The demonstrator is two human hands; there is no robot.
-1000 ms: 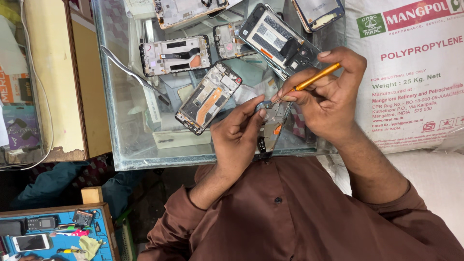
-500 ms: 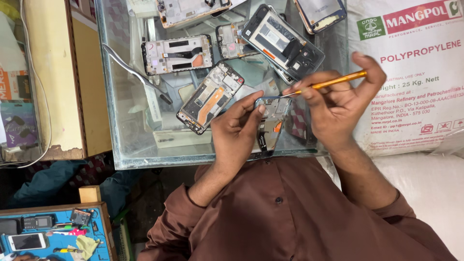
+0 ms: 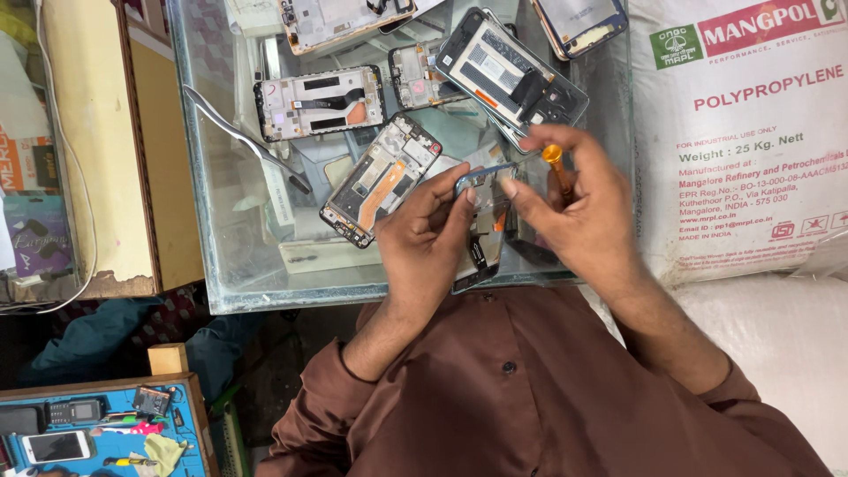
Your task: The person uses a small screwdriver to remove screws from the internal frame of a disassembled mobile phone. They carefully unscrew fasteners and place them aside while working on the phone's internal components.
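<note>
We're looking down on a brown shirt (image 3: 565, 397) filling the lower middle and lower right of the frame, plain cloth with soft folds. A row of small dark buttons (image 3: 508, 367) runs down the front placket, and a collar edge shows near the top of it. Both sleeves are long; the left sleeve (image 3: 327, 389) ends in a loose cuff at lower centre, the right sleeve (image 3: 733, 389) bunches toward the right. Bare left hand (image 3: 433, 238) and right hand (image 3: 574, 221) wear no rings, watch or gloves that we can see.
</note>
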